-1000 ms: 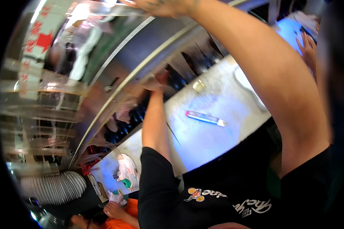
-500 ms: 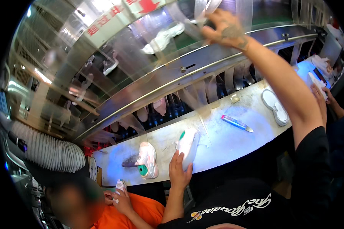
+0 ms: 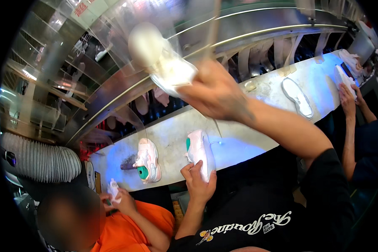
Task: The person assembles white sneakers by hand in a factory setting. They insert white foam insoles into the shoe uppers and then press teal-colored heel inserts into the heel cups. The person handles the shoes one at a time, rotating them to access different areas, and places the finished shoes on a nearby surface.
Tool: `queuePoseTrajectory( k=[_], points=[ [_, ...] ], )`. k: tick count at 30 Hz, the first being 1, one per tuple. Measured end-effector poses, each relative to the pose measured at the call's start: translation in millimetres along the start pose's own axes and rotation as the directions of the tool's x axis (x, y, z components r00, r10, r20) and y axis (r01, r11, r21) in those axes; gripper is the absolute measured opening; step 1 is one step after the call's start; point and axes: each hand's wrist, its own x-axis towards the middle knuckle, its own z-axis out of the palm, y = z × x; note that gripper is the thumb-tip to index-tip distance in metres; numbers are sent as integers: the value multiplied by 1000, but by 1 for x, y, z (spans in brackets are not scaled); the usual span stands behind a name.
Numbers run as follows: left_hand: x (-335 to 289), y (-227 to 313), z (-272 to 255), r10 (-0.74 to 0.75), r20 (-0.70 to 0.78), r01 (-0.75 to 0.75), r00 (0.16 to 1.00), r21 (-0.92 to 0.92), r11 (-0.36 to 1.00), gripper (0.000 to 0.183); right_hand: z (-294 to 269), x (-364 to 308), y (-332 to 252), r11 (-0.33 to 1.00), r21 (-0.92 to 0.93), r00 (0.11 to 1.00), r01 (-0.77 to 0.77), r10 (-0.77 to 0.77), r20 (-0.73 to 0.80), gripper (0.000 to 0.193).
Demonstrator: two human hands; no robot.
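My left hand (image 3: 198,181) is closed on a pale pink and white shoe (image 3: 202,147) with a green patch, held at the bench's near edge. Raised above the bench, my right hand (image 3: 216,90) grips a white shoe sole (image 3: 174,71), blurred by motion, in front of the clear plastic strips. Another pink and white shoe (image 3: 147,157) with a green patch stands on the bench to the left. A white sole (image 3: 297,97) lies on the bench's right part, beyond my right forearm.
A metal-edged conveyor machine (image 3: 256,38) with hanging strips runs behind the pale bench (image 3: 248,145). To the left, a person in orange (image 3: 143,222) handles a small white thing, near a ribbed hose (image 3: 42,159). At the far right, another person's hands (image 3: 348,94) hold a white piece.
My right hand has come down and left from the conveyor strips, now with a white sole in it. My left hand still holds the shoe. The blue pen-like tool is now out of sight.
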Motion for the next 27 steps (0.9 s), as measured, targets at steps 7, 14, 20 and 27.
queuePoseTrajectory(
  k=[7,14,20,27],
  points=[
    [13,7,10,54,60,-55,997,15,998,63,-79,-221,-90,946,-46,804,-322,299,513,34],
    [64,33,-23,95,168,-120,981,150,981,43,-97,-217,-110,809,98,706,-580,440,555,33],
    [127,38,-7,274,200,-324,941,296,899,32,-81,-211,-78,724,-83,623,-685,640,450,48],
    [154,53,11,323,496,-491,806,257,832,27,-65,-215,-64,787,-103,693,-608,589,416,49]
  ],
)
